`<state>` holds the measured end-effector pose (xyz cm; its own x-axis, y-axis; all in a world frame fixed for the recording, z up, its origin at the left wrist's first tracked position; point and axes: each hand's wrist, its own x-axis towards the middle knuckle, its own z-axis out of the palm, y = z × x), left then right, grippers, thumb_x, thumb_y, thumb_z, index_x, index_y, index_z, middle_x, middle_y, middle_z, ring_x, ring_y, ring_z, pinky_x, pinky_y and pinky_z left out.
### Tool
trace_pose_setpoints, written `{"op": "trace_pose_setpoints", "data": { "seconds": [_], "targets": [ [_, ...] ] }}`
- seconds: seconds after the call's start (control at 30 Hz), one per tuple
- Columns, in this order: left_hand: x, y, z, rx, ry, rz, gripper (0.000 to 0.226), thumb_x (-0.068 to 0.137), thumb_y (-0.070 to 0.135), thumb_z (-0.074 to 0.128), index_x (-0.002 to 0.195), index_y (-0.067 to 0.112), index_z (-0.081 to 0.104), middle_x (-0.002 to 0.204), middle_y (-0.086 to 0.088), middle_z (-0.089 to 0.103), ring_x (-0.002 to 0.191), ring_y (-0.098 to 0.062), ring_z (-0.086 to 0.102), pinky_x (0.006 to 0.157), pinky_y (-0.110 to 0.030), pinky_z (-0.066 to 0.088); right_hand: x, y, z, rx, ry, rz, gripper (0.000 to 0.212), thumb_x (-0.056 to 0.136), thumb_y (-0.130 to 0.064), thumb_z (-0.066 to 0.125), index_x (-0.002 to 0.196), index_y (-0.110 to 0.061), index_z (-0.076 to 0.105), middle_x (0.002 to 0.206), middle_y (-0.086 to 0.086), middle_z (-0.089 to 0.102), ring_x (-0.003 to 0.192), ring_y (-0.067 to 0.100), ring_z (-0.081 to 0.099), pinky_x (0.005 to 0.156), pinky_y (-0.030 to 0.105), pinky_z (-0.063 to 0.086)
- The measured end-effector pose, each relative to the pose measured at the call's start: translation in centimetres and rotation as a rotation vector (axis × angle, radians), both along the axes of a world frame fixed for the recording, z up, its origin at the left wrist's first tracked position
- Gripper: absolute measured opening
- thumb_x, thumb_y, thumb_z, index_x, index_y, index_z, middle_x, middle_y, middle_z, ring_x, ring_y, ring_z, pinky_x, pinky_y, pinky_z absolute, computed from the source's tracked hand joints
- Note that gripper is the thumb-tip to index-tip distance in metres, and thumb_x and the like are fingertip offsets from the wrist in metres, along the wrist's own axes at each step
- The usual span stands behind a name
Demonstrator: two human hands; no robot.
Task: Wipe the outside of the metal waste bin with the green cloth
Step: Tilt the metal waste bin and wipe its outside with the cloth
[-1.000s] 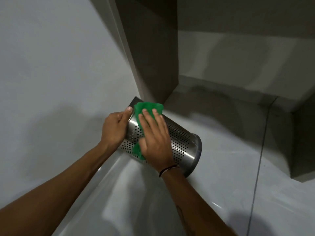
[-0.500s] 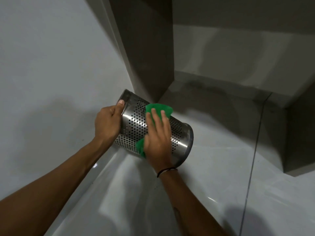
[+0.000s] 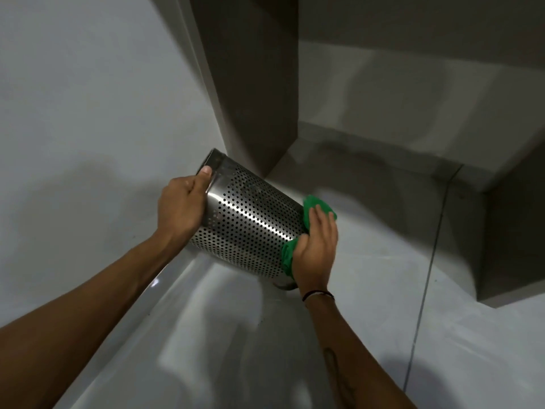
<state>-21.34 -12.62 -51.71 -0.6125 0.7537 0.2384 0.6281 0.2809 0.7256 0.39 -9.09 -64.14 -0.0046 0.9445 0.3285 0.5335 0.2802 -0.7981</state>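
The perforated metal waste bin (image 3: 250, 225) is tilted on its side, its open rim up to the left and its base down to the right, close to the floor. My left hand (image 3: 181, 209) grips the rim, thumb on the outside. My right hand (image 3: 317, 249) presses the green cloth (image 3: 317, 206) flat over the base end of the bin. Green folds show above my fingers and below my palm. The base itself is hidden behind the cloth and hand.
A pale wall (image 3: 88, 113) rises on the left, meeting the glossy grey floor (image 3: 383, 335) just under the bin. A dark pillar (image 3: 253, 84) stands right behind the bin. A dark cabinet corner (image 3: 516, 246) juts in at the right.
My right hand has slid the cloth along the bin from its rim end down to its base end. The left hand kept hold of the rim while the bin tilted a little.
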Motion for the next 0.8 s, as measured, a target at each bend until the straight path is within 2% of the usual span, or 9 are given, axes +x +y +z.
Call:
{"op": "trace_pose_setpoints", "data": {
  "seconds": [0.07,0.2,0.37,0.43,0.53,0.63,0.67,0.73,0.8],
  "targets": [
    [0.1,0.1,0.1,-0.015,0.014,-0.001,0.066,0.109,0.054,0.045,0.053,0.019,0.041,0.051,-0.001,0.047,0.049,-0.022,0.046,0.060,-0.036,0.041,-1.0,-0.4,0.3,-0.002,0.010,-0.081,0.061,0.086,0.005,0.050,0.146,0.005,0.060,0.154,0.022,0.059,0.151,0.047,0.044,0.125,0.064,0.038],
    [0.2,0.3,0.7,-0.029,0.019,0.007,0.066,0.109,0.052,0.046,0.053,0.018,0.042,0.051,-0.003,0.048,0.049,-0.022,0.046,0.060,-0.037,0.041,-2.9,-1.6,0.1,0.154,-0.125,0.017,0.067,0.083,0.003,0.055,0.149,-0.002,0.059,0.158,0.015,0.058,0.154,0.040,0.044,0.130,0.054,0.033],
    [1.2,0.5,0.7,-0.044,0.068,0.009,0.066,0.109,0.053,0.045,0.053,0.018,0.041,0.050,-0.001,0.049,0.048,-0.019,0.047,0.056,-0.034,0.039,0.0,-0.5,-0.4,-0.042,0.051,-0.059,0.062,0.089,0.003,0.047,0.150,0.004,0.056,0.159,0.020,0.054,0.155,0.045,0.039,0.128,0.064,0.034],
    [1.1,0.5,1.0,-0.047,0.077,-0.015,0.067,0.110,0.052,0.045,0.056,0.013,0.047,0.053,-0.006,0.055,0.049,-0.023,0.051,0.058,-0.040,0.047,-1.9,-1.1,0.4,0.026,0.042,-0.028,0.060,0.087,0.004,0.049,0.146,0.002,0.061,0.156,0.019,0.059,0.154,0.044,0.043,0.129,0.060,0.033],
    [0.8,0.3,1.6,-0.086,0.006,-0.118,0.056,0.108,0.050,0.051,0.069,0.011,0.062,0.067,-0.010,0.072,0.063,-0.028,0.071,0.072,-0.049,0.062,-3.1,-1.2,1.2,0.063,0.128,0.002,0.059,0.087,0.004,0.049,0.143,0.001,0.064,0.152,0.016,0.062,0.153,0.039,0.046,0.131,0.049,0.032],
    [1.0,0.0,2.2,-0.158,-0.089,-0.315,0.017,0.101,0.041,0.069,0.089,0.029,0.068,0.085,-0.001,0.078,0.070,-0.018,0.078,0.069,-0.041,0.067,-2.0,-0.1,1.7,-0.014,0.224,-0.048,0.058,0.088,0.002,0.046,0.143,0.003,0.063,0.152,0.018,0.063,0.150,0.038,0.050,0.130,0.044,0.033],
    [1.1,0.0,2.4,-0.161,-0.076,-0.372,0.011,0.099,0.039,0.071,0.093,0.030,0.068,0.087,0.001,0.077,0.070,-0.013,0.077,0.067,-0.037,0.066,-1.4,0.4,1.9,-0.043,0.256,-0.058,0.059,0.088,0.001,0.045,0.143,0.003,0.063,0.152,0.019,0.062,0.149,0.038,0.052,0.130,0.045,0.034],
    [0.9,-0.1,2.9,-0.170,0.032,-0.470,0.014,0.099,0.036,0.072,0.103,0.022,0.071,0.091,-0.002,0.078,0.075,-0.015,0.077,0.072,-0.039,0.065,-0.4,1.4,2.3,-0.061,0.300,-0.085,0.060,0.087,-0.001,0.042,0.143,0.004,0.063,0.151,0.021,0.062,0.146,0.038,0.054,0.129,0.050,0.037],
    [0.9,-0.2,3.1,-0.225,0.198,-0.567,0.032,0.099,0.045,0.069,0.115,0.017,0.071,0.093,-0.003,0.079,0.083,-0.021,0.077,0.078,-0.044,0.062,0.5,2.4,2.5,-0.044,0.315,-0.122,0.061,0.085,-0.001,0.041,0.141,0.005,0.064,0.149,0.021,0.063,0.144,0.039,0.056,0.127,0.054,0.039]
  ]
}}
